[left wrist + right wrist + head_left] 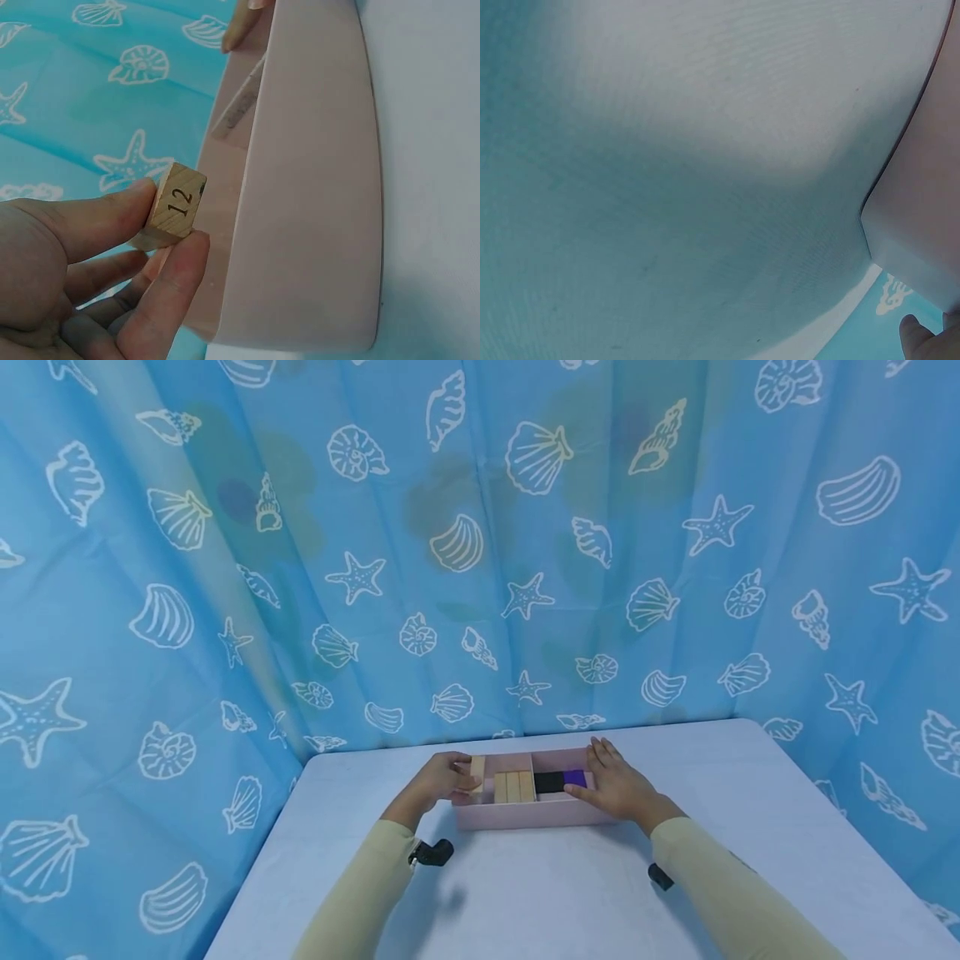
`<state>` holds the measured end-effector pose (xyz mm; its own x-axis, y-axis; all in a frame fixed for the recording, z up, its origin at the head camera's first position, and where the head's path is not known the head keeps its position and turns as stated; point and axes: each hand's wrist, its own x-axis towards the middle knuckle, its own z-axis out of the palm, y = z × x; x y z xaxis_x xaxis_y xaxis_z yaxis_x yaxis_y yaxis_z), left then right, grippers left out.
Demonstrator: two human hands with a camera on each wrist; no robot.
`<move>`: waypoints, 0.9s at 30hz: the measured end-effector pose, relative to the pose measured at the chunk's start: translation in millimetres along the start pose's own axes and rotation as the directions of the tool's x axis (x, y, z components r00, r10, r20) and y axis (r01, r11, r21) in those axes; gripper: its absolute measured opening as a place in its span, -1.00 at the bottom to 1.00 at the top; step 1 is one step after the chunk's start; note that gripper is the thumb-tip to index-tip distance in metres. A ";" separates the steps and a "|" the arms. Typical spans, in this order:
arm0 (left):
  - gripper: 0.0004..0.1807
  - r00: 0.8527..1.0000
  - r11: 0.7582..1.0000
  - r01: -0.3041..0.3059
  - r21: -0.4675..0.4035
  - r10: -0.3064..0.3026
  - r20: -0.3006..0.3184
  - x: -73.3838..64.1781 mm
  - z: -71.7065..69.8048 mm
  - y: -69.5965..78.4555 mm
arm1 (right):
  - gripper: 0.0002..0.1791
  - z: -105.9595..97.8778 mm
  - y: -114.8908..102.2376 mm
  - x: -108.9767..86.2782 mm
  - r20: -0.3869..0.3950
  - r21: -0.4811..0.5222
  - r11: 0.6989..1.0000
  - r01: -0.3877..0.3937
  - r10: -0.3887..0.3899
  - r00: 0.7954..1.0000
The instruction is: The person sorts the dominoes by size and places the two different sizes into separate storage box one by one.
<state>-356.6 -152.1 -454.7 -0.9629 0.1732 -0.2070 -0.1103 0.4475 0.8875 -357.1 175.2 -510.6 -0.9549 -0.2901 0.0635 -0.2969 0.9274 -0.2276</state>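
Note:
Between thumb and fingertips, my left hand (pixel 442 778) pinches a wooden block (pixel 477 772) at the left end of a pink box (pixel 525 816). The left wrist view shows "12" printed on the end of this wooden block (pixel 178 202). Several light wooden blocks (pixel 514 787) stand side by side in the box's left compartment. Across the divider (pixel 533 774) lie black blocks (pixel 548 782) and a purple block (pixel 574 779). My right hand (pixel 618 783) rests over the box's right end, fingers extended and thumb near the purple block. Only its fingertips show in the right wrist view.
The box stands on a white-covered table (pixel 540 893), toward its far edge. Behind and at both sides hangs a blue curtain (pixel 480 585) with white shell and starfish prints. Dark wrist cameras (pixel 433 852) hang below both sleeves.

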 end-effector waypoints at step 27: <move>-0.40 0.999 0.990 0.038 0.133 -0.032 -0.040 20.0 28.0 4.4 | 0.32 4.6 3.0 1.8 -0.039 0.003 1.000 -0.002 0.002 0.999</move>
<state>-369.5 -122.1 -466.5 -0.9679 0.1232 -0.2191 -0.1126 0.5667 0.8162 -359.6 176.4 -515.7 -0.9552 -0.2784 0.1005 -0.2946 0.9273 -0.2309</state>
